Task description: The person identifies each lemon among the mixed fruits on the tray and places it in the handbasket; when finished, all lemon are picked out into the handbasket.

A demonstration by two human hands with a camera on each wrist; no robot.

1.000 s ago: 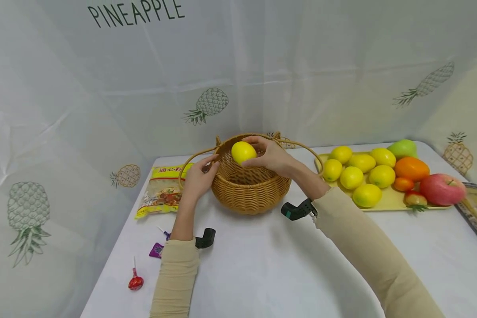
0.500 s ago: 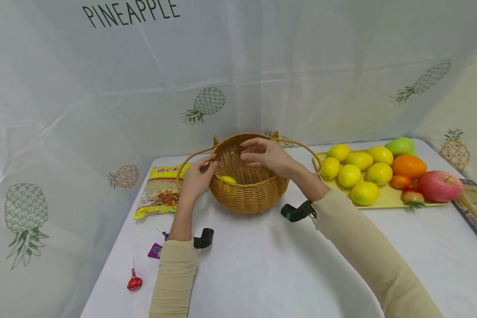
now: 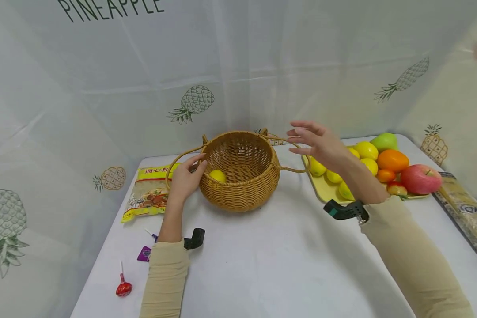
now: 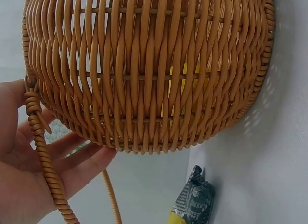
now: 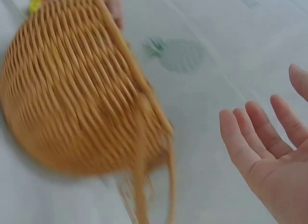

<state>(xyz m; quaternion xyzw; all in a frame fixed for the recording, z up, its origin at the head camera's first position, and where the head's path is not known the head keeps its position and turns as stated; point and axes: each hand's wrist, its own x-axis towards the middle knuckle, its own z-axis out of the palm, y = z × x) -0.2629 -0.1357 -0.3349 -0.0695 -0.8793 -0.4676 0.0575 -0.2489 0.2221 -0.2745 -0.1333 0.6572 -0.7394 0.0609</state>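
Observation:
A round wicker basket with two looped handles stands at the back middle of the table. My left hand grips its left rim beside the handle; in the left wrist view the fingers reach along the rim. Inside, toward the left, lies one lemon, showing as yellow through the weave in the left wrist view. My right hand holds nothing, its fingers loosely spread in the air between the basket and the yellow tray. Several lemons lie on that tray, partly hidden by the right hand and forearm.
With the lemons sit a green pear-like fruit, an orange, a red apple and a strawberry. A food packet lies left of the basket, with a red lollipop and purple candy nearer. Another long packet lies far right.
My right hand let go of a lemon, which dropped into the basket, then moved out to the right toward the tray. The left hand stayed at the rim. The head view turned slightly right.

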